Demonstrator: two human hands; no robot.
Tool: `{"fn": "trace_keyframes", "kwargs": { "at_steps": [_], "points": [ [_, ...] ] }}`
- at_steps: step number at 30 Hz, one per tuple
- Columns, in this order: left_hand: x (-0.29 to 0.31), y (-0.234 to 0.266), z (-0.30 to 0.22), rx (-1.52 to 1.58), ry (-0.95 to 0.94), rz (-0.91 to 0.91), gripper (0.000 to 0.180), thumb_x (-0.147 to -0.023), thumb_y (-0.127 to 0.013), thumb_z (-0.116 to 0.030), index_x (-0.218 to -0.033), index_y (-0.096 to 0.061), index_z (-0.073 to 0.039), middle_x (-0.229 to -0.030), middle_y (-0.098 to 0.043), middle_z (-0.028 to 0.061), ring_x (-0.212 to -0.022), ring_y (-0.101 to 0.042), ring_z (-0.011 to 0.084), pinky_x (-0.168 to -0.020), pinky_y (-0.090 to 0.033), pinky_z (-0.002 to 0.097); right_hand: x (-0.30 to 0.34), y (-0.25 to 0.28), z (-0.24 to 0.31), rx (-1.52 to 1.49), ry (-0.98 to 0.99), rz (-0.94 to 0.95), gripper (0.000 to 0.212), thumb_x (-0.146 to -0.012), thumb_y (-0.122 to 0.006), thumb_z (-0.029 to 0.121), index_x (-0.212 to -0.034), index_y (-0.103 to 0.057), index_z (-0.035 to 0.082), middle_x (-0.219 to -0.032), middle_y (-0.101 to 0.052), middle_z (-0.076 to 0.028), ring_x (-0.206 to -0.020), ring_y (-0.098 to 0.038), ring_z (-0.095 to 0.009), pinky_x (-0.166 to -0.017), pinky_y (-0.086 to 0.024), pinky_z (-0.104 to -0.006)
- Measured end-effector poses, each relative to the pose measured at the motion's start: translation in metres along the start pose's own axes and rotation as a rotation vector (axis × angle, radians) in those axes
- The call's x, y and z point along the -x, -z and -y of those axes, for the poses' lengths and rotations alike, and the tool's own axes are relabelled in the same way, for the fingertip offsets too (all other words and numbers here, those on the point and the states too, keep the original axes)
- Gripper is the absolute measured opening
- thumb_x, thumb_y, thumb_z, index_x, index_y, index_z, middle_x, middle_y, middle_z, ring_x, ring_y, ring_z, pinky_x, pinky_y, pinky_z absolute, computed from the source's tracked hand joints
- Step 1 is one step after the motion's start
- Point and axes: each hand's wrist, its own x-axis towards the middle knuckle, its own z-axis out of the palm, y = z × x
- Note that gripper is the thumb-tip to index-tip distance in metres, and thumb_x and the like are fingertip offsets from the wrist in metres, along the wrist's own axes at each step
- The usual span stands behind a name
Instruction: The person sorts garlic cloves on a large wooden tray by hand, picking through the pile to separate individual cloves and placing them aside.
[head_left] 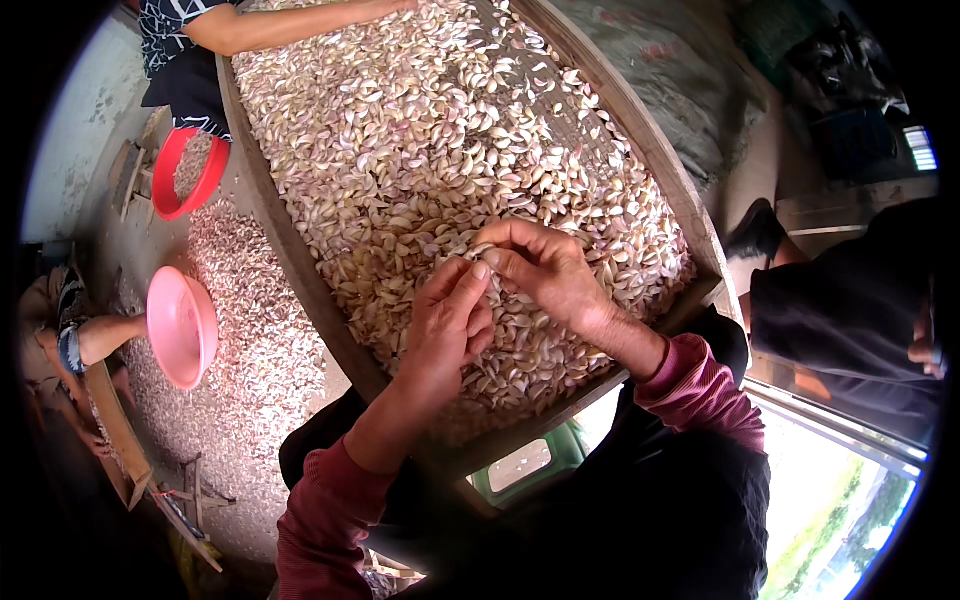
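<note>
Head view: across the centre of the frame, a long wooden tray (628, 115) is thickly covered by garlic cloves (390, 130). At the left, a pink basin (183, 325) is seen, with a red basin (166, 178) above it, at upper left. Near the centre, the left hand (443, 312) and right hand (553, 282) are held together above the cloves, fingertips narrowed on one small, partly hidden clove (482, 250).

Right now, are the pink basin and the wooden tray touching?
Apart. The head view shows a strip of littered floor between the pink basin and the wooden tray.
</note>
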Motion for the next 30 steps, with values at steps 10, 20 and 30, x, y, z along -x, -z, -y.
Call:
{"fn": "trace_keyframes", "kwargs": {
  "at_steps": [10,20,30],
  "points": [
    [0.0,0.003,-0.022,0.08,-0.222,-0.178,0.037,-0.101,-0.051,-0.036,-0.122,-0.055,-0.005,-0.063,-0.035,-0.0052,-0.047,-0.03,0.0042,-0.038,-0.023,0.0202,-0.037,0.028,0.003,0.93,0.236,-0.196,0.052,-0.096,-0.057,0.035,-0.139,-0.044,0.009,-0.122,-0.063,-0.013,-0.107,-0.059,-0.03,-0.091,-0.05,-0.044],
    [0.011,0.009,-0.014,0.07,-0.101,-0.11,0.027,-0.101,-0.053,-0.028,-0.114,-0.061,-0.005,-0.057,-0.031,-0.0064,-0.045,-0.027,0.0039,-0.039,-0.021,0.0216,-0.119,0.029,-0.042,1.619,0.505,0.125,0.063,-0.097,-0.039,0.058,-0.152,-0.027,0.031,-0.162,-0.014,-0.004,-0.149,-0.008,-0.033,-0.118,-0.003,-0.0601],
    [0.014,-0.006,-0.009,0.063,0.003,-0.071,0.023,-0.101,-0.053,-0.024,-0.107,-0.061,-0.004,-0.062,-0.033,-0.0077,-0.052,-0.028,0.0029,-0.046,-0.023,0.0208,-0.201,0.002,-0.046,1.387,0.046,-0.375,0.064,-0.098,-0.04,0.054,-0.151,-0.033,0.02,-0.159,-0.021,-0.014,-0.146,-0.02,-0.035,-0.116,-0.014,-0.0581]
  ]
}}
